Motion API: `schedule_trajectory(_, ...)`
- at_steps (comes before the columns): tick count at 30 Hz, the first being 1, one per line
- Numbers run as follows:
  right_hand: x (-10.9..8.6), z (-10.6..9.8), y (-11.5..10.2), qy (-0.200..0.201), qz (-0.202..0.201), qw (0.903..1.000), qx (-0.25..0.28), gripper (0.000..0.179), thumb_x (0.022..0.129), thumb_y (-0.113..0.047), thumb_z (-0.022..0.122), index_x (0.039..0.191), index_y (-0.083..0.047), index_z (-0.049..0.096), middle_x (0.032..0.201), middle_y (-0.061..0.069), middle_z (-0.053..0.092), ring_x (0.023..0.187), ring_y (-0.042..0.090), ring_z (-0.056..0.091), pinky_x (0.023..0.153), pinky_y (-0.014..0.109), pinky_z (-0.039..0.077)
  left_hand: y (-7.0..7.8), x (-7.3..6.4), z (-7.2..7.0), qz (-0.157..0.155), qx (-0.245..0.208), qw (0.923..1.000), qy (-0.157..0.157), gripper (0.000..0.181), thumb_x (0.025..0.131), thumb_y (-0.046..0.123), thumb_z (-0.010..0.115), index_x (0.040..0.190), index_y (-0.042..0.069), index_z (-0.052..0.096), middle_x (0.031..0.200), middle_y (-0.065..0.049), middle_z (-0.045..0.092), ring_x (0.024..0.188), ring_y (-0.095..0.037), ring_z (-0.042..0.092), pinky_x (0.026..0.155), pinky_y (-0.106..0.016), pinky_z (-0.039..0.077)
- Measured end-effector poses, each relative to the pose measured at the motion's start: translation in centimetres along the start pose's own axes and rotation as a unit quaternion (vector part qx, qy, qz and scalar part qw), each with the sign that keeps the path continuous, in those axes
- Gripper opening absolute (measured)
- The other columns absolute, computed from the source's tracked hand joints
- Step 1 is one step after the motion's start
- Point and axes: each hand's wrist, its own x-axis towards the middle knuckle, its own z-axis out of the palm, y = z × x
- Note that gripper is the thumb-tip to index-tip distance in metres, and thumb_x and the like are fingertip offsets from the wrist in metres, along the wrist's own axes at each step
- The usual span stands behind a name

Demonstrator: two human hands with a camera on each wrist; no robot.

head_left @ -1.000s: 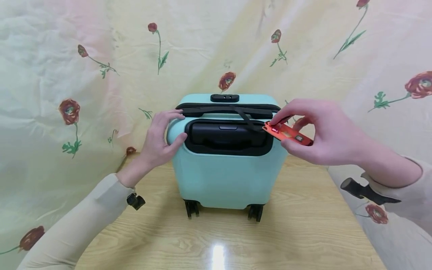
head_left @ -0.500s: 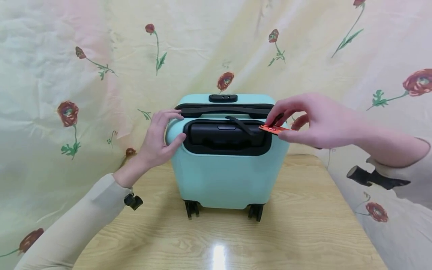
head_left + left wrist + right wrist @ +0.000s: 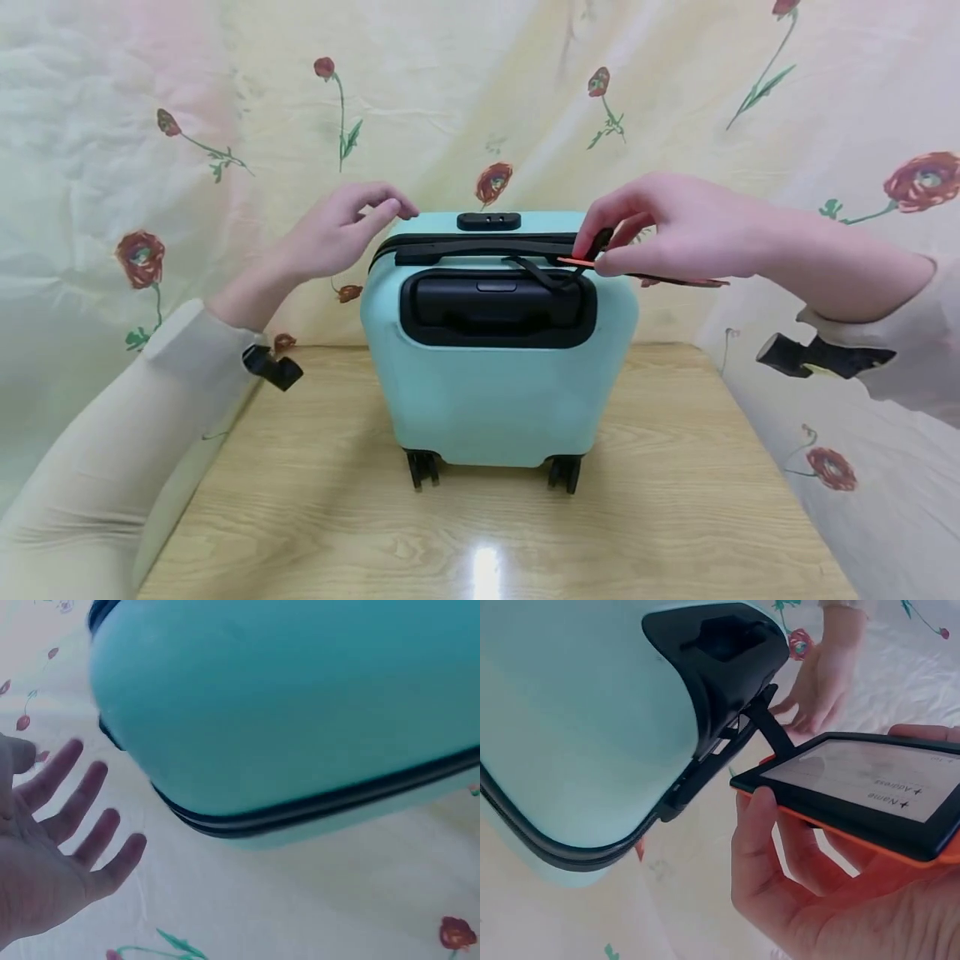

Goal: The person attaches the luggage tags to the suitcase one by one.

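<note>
A mint-green suitcase (image 3: 495, 400) stands upright on its black wheels, a black carry handle (image 3: 465, 248) along its top edge. My right hand (image 3: 667, 221) pinches an orange-backed luggage tag (image 3: 862, 784) between thumb and fingers at the suitcase's upper right. In the right wrist view, the tag's white card with "Name" and "Address" lines shows. Its black strap (image 3: 769, 727) runs from the tag to the carry handle, with a loose end hanging over the recess. At the upper left corner, my left hand (image 3: 341, 229) holds nothing, its fingers spread apart in the left wrist view.
Below the carry handle is a recessed black pull handle (image 3: 498, 302), and on top a black combination lock (image 3: 489, 222). The suitcase stands on a wood-grain table (image 3: 300, 517). Flower-printed cloth (image 3: 420, 100) hangs behind and at both sides.
My left hand has let go of the suitcase's left side and moved up to its top corner. My right hand has risen slightly, turning the tag from face-on to edge-on.
</note>
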Motion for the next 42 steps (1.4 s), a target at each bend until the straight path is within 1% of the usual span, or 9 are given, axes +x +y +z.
schedule_trajectory(2, 0.3, 0.0, -0.3, 0.003, 0.002, 1.0, -0.003, 0.022, 0.099, -0.024, 0.07, 0.12, -0.023, 0.075, 0.131, 0.008, 0.072, 0.097, 0.023, 0.072, 0.056, 0.039, 0.056, 0.8, 1.0, -0.3, -0.02, 0.021, 0.9993, -0.023, 0.035, 0.114, 0.026, 0.048, 0.132, 0.006, 0.07, 0.131, -0.016, 0.07, 0.128, -0.031, 0.061, 0.112, -0.054, 0.047)
schedule_trajectory(5, 0.5, 0.0, -0.9, -0.001, 0.012, 0.9999, 0.0, 0.023, 0.099, -0.024, 0.069, 0.121, -0.022, 0.075, 0.132, 0.01, 0.072, 0.092, 0.024, 0.074, 0.058, 0.039, 0.058, 1.7, 2.4, -0.3, -0.038, 0.052, 0.9963, -0.056, 0.031, 0.112, 0.028, 0.053, 0.133, 0.014, 0.071, 0.124, -0.012, 0.074, 0.118, -0.027, 0.065, 0.103, -0.048, 0.05)
schedule_trajectory(9, 0.8, 0.1, -1.7, -0.011, 0.027, 0.9996, 0.001, 0.022, 0.098, -0.025, 0.069, 0.119, -0.023, 0.075, 0.126, 0.011, 0.074, 0.058, 0.026, 0.065, 0.047, 0.041, 0.049, 2.5, 4.3, -0.1, -0.053, 0.051, 0.9912, -0.11, 0.029, 0.111, 0.027, 0.054, 0.133, 0.019, 0.073, 0.107, -0.01, 0.072, 0.097, -0.026, 0.064, 0.088, -0.039, 0.05)
schedule_trajectory(15, 1.2, 0.2, -2.2, -0.021, 0.038, 0.999, 0.005, 0.021, 0.098, -0.025, 0.069, 0.118, -0.021, 0.075, 0.112, 0.007, 0.077, 0.045, 0.027, 0.051, 0.04, 0.04, 0.041, 3.4, 6.8, 0.6, -0.044, 0.059, 0.979, -0.19, 0.028, 0.111, 0.022, 0.056, 0.131, 0.021, 0.075, 0.088, -0.006, 0.065, 0.08, -0.024, 0.058, 0.077, -0.033, 0.047)
schedule_trajectory(25, 1.7, 0.5, -2.3, -0.018, 0.023, 0.9995, 0.013, 0.021, 0.097, -0.024, 0.069, 0.116, -0.02, 0.076, 0.108, 0.006, 0.078, 0.039, 0.026, 0.047, 0.038, 0.041, 0.04, 4.7, 9.4, 1.8, 0.015, 0.12, 0.9468, -0.298, 0.029, 0.11, 0.012, 0.055, 0.129, 0.014, 0.077, 0.113, -0.012, 0.074, 0.094, -0.024, 0.061, 0.089, -0.033, 0.051)
schedule_trajectory(28, 1.8, 0.6, -2.5, -0.013, 0.022, 0.9996, 0.015, 0.02, 0.096, -0.025, 0.069, 0.115, -0.019, 0.076, 0.111, 0.008, 0.078, 0.039, 0.027, 0.047, 0.038, 0.04, 0.04, 4.8, 9.8, 1.8, 0.016, 0.123, 0.9402, -0.317, 0.03, 0.109, 0.009, 0.055, 0.131, 0.011, 0.077, 0.114, -0.012, 0.074, 0.09, -0.022, 0.059, 0.084, -0.029, 0.052)
schedule_trajectory(31, 1.8, 0.8, -2.6, -0.003, 0.015, 0.9998, 0.013, 0.019, 0.096, -0.025, 0.07, 0.114, -0.019, 0.077, 0.117, 0.01, 0.078, 0.054, 0.026, 0.062, 0.039, 0.041, 0.04, 4.9, 10.0, 1.6, 0.013, 0.122, 0.9349, -0.333, 0.032, 0.109, 0.008, 0.056, 0.134, 0.011, 0.075, 0.117, -0.012, 0.075, 0.085, -0.02, 0.059, 0.077, -0.024, 0.053)
schedule_trajectory(38, 1.8, 1.2, -2.7, 0.015, 0.006, 0.9999, 0.005, 0.019, 0.095, -0.023, 0.068, 0.112, -0.02, 0.078, 0.118, 0.011, 0.078, 0.043, 0.026, 0.056, 0.038, 0.041, 0.041, 5.0, 10.5, 1.8, 0.016, 0.137, 0.9247, -0.355, 0.032, 0.109, 0.008, 0.057, 0.136, 0.012, 0.073, 0.13, -0.015, 0.074, 0.083, -0.016, 0.061, 0.07, -0.02, 0.055)
schedule_trajectory(42, 1.9, 1.3, -2.7, 0.03, -0.013, 0.9994, -0.009, 0.017, 0.095, -0.023, 0.069, 0.109, -0.02, 0.078, 0.118, 0.007, 0.078, 0.074, 0.024, 0.075, 0.046, 0.041, 0.048, 5.0, 11.1, 1.8, -0.003, 0.123, 0.9213, -0.369, 0.031, 0.109, 0.01, 0.059, 0.137, 0.011, 0.073, 0.134, -0.016, 0.072, 0.083, -0.014, 0.063, 0.072, -0.021, 0.059)
